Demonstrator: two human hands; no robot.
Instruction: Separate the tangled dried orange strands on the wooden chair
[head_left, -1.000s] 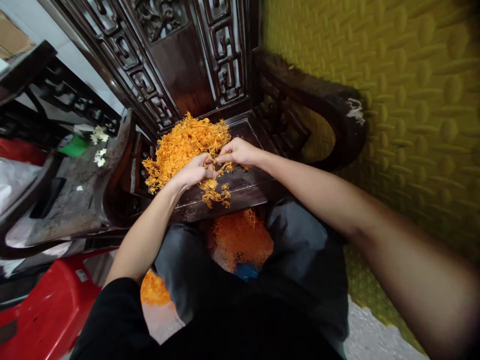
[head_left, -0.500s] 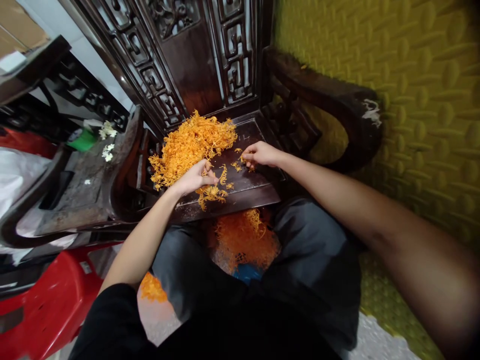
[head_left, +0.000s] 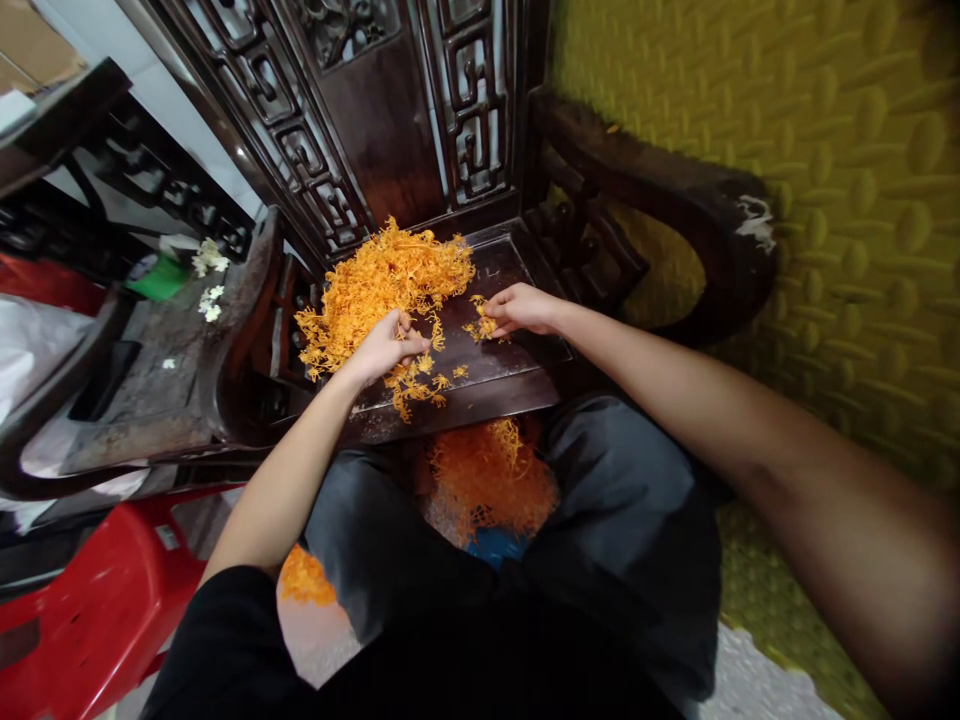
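Note:
A heap of thin orange strands lies on the seat of a dark carved wooden chair. My left hand rests at the heap's near edge, fingers pinched on a small clump of strands that trails toward the seat's front. My right hand is to the right on the seat, fingers curled over a few loose orange strands. Between my knees, below the seat, sits a second mass of the orange strands.
The chair's curved armrest rises on the right, against a yellow-green padded wall. A second dark wooden seat with small white flowers and a green object stands left. A red plastic stool is at lower left.
My hands were together pulling one clump; they have moved apart, the right going rightward onto loose bits on the seat, the left staying at the heap's edge with strands.

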